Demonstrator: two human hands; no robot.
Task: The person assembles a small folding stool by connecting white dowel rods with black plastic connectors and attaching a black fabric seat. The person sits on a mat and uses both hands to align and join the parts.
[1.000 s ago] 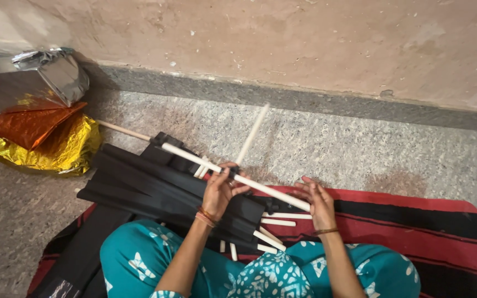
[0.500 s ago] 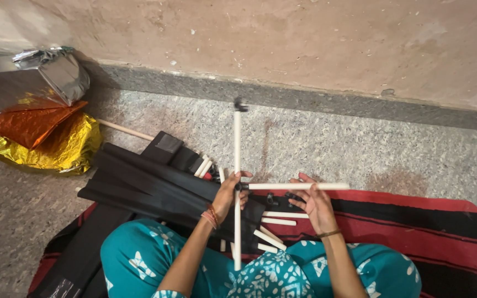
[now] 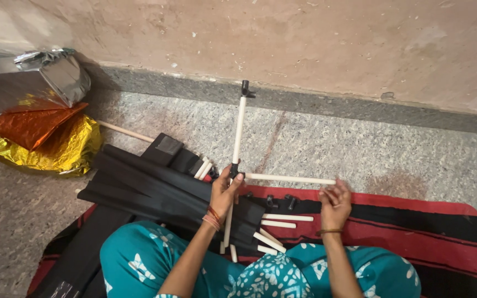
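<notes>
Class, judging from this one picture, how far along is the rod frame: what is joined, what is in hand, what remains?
Joined: a long white rod and a side rod meet at a black connector. In hand: the left hand grips that joint; the right hand touches the side rod's end. Left: loose rods and spare connectors on the mat.

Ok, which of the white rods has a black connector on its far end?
The long upright rod held by the left hand; the loose short ones show bare ends.

Both forearms reach forward from the lap, bare, with bangles at each wrist. The left hand (image 3: pixel 224 193) is curled, fingers and thumb closed in a grip, while the right hand (image 3: pixel 335 203) lies further right, fingers loosely bent and spread.
</notes>
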